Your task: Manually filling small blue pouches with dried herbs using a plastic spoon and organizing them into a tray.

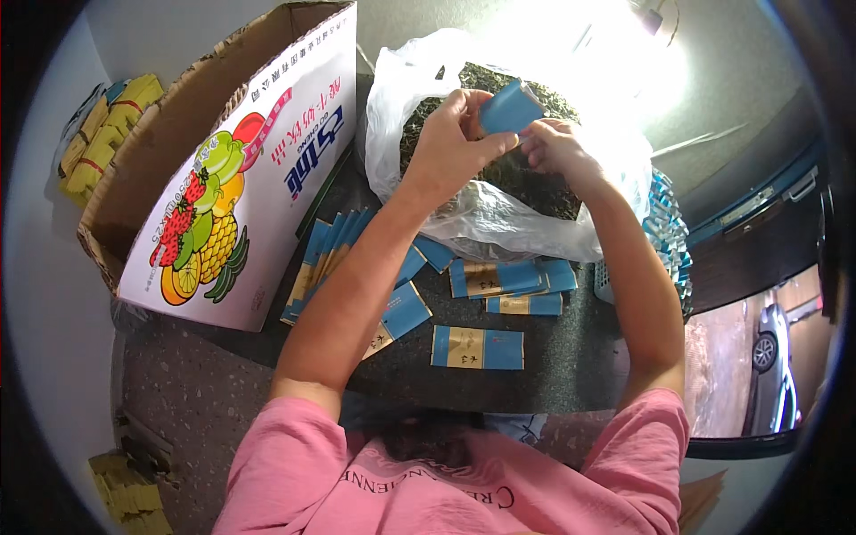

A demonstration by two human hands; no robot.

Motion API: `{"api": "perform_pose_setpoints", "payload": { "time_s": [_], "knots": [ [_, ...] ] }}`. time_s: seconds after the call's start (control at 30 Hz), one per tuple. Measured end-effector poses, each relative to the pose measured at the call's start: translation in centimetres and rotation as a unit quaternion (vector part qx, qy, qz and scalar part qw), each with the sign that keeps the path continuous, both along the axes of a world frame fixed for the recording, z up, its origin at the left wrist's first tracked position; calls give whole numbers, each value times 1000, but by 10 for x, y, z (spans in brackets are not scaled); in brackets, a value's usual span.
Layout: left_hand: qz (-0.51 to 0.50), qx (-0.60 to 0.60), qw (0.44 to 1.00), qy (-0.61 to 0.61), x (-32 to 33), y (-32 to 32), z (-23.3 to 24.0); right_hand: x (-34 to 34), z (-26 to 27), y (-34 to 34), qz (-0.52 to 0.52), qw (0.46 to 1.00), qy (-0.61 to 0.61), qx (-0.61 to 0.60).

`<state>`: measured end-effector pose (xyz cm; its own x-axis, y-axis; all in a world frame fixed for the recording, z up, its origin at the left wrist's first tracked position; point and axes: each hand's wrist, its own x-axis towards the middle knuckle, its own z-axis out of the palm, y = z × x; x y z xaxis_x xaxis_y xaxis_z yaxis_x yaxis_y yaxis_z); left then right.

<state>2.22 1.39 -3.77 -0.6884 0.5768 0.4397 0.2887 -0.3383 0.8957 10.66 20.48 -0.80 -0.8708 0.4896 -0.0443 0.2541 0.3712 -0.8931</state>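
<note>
A small blue packet [511, 107] is held up over dark dried leaves [491, 80], which look like loose tea, inside a white plastic bag [391, 100]. My left hand [455, 137] grips the packet's left side between thumb and fingers. At its lower right corner, the bent fingers of my right hand [558, 147] pinch the edge. Similar blue and gold packets lie below the bag: a fanned group [328, 247] partly behind my left forearm, a small pile [498, 277], and a single flat packet [477, 348] nearest me.
A large open carton [221, 221] printed with fruit stands at left on the dark tabletop [568, 361]. Many blue and white packets [665, 227] fill a plastic basket [604, 284] behind my right forearm. Banded yellow bundles [110, 134] are beyond the carton; a bright light glares at the back.
</note>
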Motion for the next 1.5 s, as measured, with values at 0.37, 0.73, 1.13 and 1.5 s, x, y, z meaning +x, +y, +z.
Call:
{"api": "perform_pose_setpoints", "payload": {
  "time_s": [0.37, 0.73, 1.13, 1.5],
  "knots": [
    [1, -48, 998, 49, 5, -10, 14, 51, 76, 18, 36, 994, 100, 0],
    [-29, -71, 996, 54, 16, -4, 11, 50, 95, -45, 149, 960, 48, 233],
    [-25, -13, 999, 37, 23, -6, 22, 83, 97, -35, 26, 877, 154, 454],
    [-171, -7, 985, 5, 35, -19, 31, 88, 79, -64, 74, 940, 182, 278]
  ]
}}
